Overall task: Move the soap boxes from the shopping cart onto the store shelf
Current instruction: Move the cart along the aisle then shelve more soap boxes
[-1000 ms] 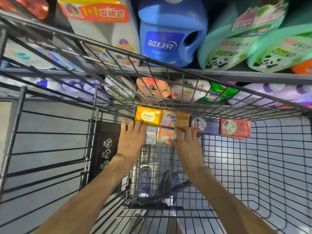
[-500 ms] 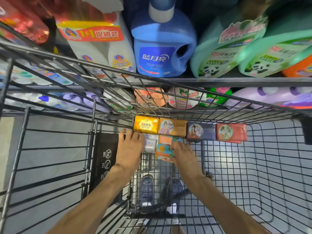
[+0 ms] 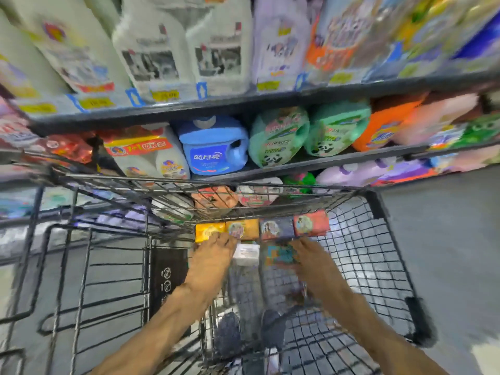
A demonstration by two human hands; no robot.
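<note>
Pickup step: right hand grip clamped on teal soap box in cart. Left hand grip flat, touching yellow box. 4 boxes in row. Next: lift to shelf.

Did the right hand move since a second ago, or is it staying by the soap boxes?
Yes. The right hand slid rightward along the row, from below the orange box to below the red box.

blue detergent jug label reads "蓝月亮"; orange banner on the white bottles reads "1+1".
</note>
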